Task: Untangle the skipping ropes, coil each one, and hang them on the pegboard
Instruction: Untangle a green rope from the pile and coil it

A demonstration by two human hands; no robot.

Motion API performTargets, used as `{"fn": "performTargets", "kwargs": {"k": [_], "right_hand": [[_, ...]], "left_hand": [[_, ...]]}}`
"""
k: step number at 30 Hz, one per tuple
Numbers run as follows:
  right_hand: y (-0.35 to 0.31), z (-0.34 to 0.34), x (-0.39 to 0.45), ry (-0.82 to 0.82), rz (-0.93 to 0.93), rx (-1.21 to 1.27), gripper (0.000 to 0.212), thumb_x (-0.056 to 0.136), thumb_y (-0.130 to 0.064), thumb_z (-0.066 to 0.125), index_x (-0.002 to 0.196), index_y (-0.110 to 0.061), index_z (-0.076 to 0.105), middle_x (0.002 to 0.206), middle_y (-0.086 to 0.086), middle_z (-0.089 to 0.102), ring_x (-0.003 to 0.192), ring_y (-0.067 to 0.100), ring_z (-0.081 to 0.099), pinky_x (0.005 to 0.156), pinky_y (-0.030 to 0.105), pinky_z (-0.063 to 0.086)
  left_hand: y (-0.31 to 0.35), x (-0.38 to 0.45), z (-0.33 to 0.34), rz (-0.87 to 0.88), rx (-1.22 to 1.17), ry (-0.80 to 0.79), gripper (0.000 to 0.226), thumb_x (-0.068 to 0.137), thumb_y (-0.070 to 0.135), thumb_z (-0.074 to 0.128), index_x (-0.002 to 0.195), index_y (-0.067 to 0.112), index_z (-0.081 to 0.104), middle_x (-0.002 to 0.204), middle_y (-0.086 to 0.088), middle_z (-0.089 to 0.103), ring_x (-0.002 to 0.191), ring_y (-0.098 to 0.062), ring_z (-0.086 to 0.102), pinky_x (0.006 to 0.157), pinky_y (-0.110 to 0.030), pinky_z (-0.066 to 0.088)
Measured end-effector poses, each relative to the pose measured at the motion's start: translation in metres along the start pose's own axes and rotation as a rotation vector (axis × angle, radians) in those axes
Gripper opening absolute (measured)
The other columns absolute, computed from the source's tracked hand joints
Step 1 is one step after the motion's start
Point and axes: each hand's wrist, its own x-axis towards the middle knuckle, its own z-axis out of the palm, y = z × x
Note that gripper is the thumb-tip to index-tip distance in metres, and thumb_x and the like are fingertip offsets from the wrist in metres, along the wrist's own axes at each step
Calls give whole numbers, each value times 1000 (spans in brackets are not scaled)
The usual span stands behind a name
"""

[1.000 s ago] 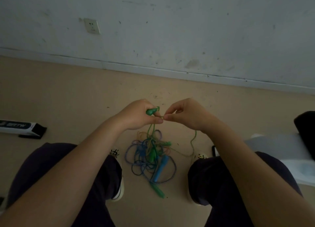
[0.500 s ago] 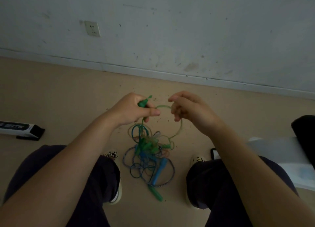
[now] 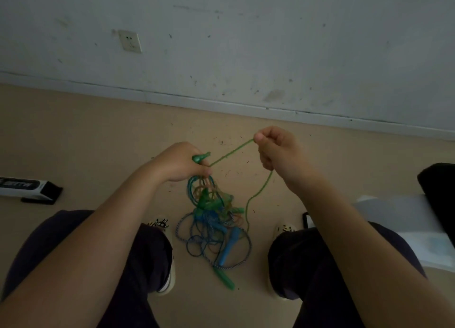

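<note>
Gently now: your left hand [image 3: 181, 163] grips the green handle [image 3: 200, 157], your right hand [image 3: 275, 147] pinches the green rope [image 3: 232, 152]; draw it slowly free of the tangle [image 3: 213, 219] without tightening knots.

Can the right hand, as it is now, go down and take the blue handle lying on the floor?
Probably not yet: the right hand is pinching the green rope. The blue handle lies in the open between the feet, partly under rope loops, so nothing else seems to block the way.
</note>
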Motion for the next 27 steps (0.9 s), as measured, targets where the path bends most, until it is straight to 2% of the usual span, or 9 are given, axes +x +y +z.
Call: {"fn": "performTargets", "kwargs": {"k": [2,4,6,8,10,13,16,21,27], "right_hand": [[1,2,0,-17,42,-65,12,102,-11,47,92,-5,52,67,7,53,52,14,45,53,31,40],[0,5,1,-28,113,-27,6,99,-5,45,97,-6,51,75,11,60,54,17,50,56,33,43],[0,8,0,-48,170,61,8,96,-3,46,103,-6,50,77,10,63,53,17,52,55,33,45],[0,12,-1,-109,183,50,15,95,-11,53,109,-5,51,79,10,63,55,16,53,54,32,44],[2,16,-2,-199,163,-86,21,94,-22,60,107,-6,56,73,6,62,54,13,49,52,28,40],[2,14,-2,-294,133,-290,26,92,-32,67,94,-5,67,53,-10,48,46,5,39,47,22,31],[0,12,-2,-245,67,-295,22,91,-27,69,85,-6,69,44,-15,42,41,1,35,45,16,29],[-1,5,-1,-175,-35,105,17,97,-12,57,81,-4,60,53,-2,41,49,11,36,49,23,32],[0,-2,2,-144,-15,17,20,99,-10,52,84,-3,63,69,10,58,63,20,56,66,29,49]], "left_hand": [[-1,1,-2,17,-39,70,10,81,32,81,79,22,78,74,8,70,71,-9,60,58,-24,38],[4,-2,1,35,-140,103,16,75,32,86,76,19,76,69,10,69,65,-5,59,58,-23,39],[12,-4,6,57,-247,97,20,71,30,88,73,18,72,58,15,66,54,5,56,52,-14,39],[20,-7,12,95,-297,63,21,71,26,88,70,17,70,50,18,61,46,8,51,46,-9,36],[25,-9,16,126,-334,60,22,72,24,88,70,16,68,49,18,59,44,7,49,46,-9,36],[26,-9,16,149,-353,83,22,73,20,87,70,18,66,50,19,59,45,7,49,47,-8,37],[24,-7,16,163,-293,28,17,75,23,87,79,17,71,61,15,63,48,6,50,47,-12,39],[16,-2,18,134,-129,-30,10,83,25,80,88,17,75,71,14,62,53,11,53,47,-7,38],[11,0,13,131,-221,130,15,75,25,86,77,21,73,65,15,64,55,8,55,51,-8,37]]}}
